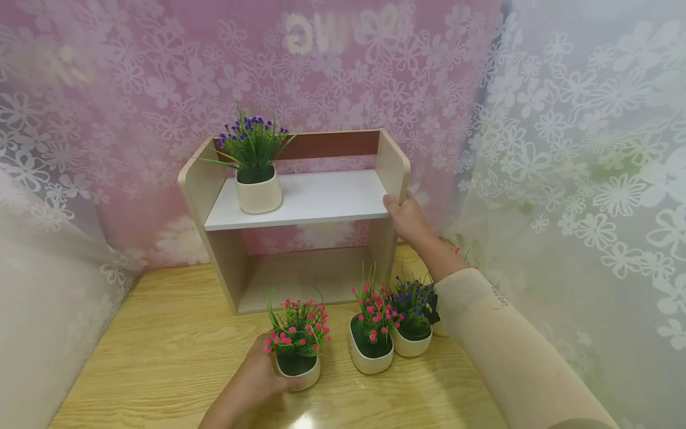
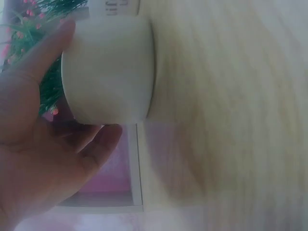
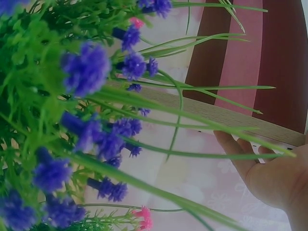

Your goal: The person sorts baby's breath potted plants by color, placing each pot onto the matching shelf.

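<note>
My left hand grips a cream-white pot of pink artificial flowers in front of the shelf unit. In the left wrist view, the thumb and fingers curl around that pot; whether its base touches the table, I cannot tell. My right hand holds the right side panel of a two-level wooden shelf unit, thumb on the inner face. On the white upper board, toward the left, stands a pot of purple flowers. Purple flowers partly cover the right wrist view.
Right of the left hand stand a second pot of pink flowers and a pot of purple ones. Another potted plant is partly hidden behind the right sleeve. Floral curtains surround the wood-grain table.
</note>
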`<state>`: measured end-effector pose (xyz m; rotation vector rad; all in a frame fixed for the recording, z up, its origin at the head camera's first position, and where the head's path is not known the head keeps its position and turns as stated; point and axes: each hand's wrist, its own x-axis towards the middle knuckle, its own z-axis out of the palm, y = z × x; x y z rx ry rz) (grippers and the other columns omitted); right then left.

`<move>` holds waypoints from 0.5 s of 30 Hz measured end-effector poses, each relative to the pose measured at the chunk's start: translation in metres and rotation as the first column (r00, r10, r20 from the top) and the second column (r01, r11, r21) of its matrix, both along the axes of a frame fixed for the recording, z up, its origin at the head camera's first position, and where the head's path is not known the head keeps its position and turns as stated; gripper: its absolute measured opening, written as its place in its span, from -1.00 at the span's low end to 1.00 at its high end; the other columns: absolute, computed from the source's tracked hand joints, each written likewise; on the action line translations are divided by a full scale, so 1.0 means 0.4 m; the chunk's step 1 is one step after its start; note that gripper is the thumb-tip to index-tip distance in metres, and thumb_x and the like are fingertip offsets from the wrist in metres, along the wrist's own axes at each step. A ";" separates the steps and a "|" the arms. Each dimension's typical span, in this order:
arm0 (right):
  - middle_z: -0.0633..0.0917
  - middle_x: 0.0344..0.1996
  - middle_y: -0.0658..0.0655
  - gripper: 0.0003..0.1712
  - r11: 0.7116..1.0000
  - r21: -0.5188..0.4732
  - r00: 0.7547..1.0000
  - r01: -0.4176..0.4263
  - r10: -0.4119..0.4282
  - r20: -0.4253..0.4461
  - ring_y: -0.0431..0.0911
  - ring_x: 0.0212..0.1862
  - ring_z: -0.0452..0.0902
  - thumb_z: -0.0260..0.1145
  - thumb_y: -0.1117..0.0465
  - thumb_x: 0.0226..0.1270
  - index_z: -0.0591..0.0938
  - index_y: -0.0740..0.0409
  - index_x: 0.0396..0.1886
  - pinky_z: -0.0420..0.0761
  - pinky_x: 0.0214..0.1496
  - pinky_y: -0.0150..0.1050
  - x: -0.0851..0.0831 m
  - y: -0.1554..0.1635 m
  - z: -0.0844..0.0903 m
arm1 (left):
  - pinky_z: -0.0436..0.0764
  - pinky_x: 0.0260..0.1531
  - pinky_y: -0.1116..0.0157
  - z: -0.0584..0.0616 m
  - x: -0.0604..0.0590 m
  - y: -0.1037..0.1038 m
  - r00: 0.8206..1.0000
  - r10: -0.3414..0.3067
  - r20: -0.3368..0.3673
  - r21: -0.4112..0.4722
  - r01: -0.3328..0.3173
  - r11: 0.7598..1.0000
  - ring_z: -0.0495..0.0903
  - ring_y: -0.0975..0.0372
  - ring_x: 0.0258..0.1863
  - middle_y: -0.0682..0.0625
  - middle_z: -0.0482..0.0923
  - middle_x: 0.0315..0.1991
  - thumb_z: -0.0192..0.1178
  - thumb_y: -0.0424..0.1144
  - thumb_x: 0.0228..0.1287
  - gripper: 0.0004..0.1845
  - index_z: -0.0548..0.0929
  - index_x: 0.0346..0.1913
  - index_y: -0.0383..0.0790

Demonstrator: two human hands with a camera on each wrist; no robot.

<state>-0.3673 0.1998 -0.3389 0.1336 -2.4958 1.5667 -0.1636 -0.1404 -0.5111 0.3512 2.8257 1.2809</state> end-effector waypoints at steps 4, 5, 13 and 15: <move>0.47 0.51 0.50 -0.24 1.000 0.000 1.000 0.001 -0.001 -0.002 0.36 0.54 0.43 0.07 -0.04 0.77 0.19 0.35 0.67 0.35 0.67 0.30 0.002 0.000 0.002 | 0.50 0.44 -0.36 -0.005 0.006 0.000 0.999 0.036 0.011 -0.010 -0.036 0.999 0.44 -0.29 0.49 -0.37 0.43 0.49 0.81 0.03 -0.17 0.13 0.49 0.53 -0.16; 0.47 0.50 0.50 -0.25 1.000 -0.001 1.000 0.001 -0.001 -0.002 0.36 0.53 0.43 0.07 -0.04 0.77 0.20 0.35 0.67 0.35 0.66 0.30 0.002 0.000 0.003 | 0.50 0.44 -0.36 -0.005 0.007 0.000 0.999 0.039 0.016 -0.009 -0.039 0.999 0.43 -0.29 0.50 -0.36 0.42 0.50 0.81 0.03 -0.17 0.13 0.48 0.53 -0.16; 0.46 0.51 0.51 -0.24 1.000 0.008 1.000 -0.003 0.003 0.003 0.37 0.55 0.41 0.05 -0.03 0.77 0.18 0.37 0.67 0.34 0.67 0.30 0.006 -0.001 0.004 | 0.58 0.37 -0.33 -0.008 0.005 -0.001 0.995 0.073 0.065 -0.006 -0.073 0.997 0.62 -0.21 0.33 -0.30 0.50 0.49 0.81 0.05 -0.17 0.21 0.40 0.55 -0.27; 0.46 0.52 0.51 -0.24 1.000 0.010 1.000 -0.002 0.002 0.006 0.36 0.55 0.41 0.05 -0.03 0.77 0.17 0.36 0.68 0.33 0.68 0.30 0.007 -0.002 0.003 | 0.59 0.34 -0.34 -0.007 0.006 -0.001 0.994 0.078 0.071 -0.008 -0.077 0.997 0.63 -0.19 0.31 -0.28 0.52 0.49 0.81 0.05 -0.17 0.21 0.39 0.56 -0.26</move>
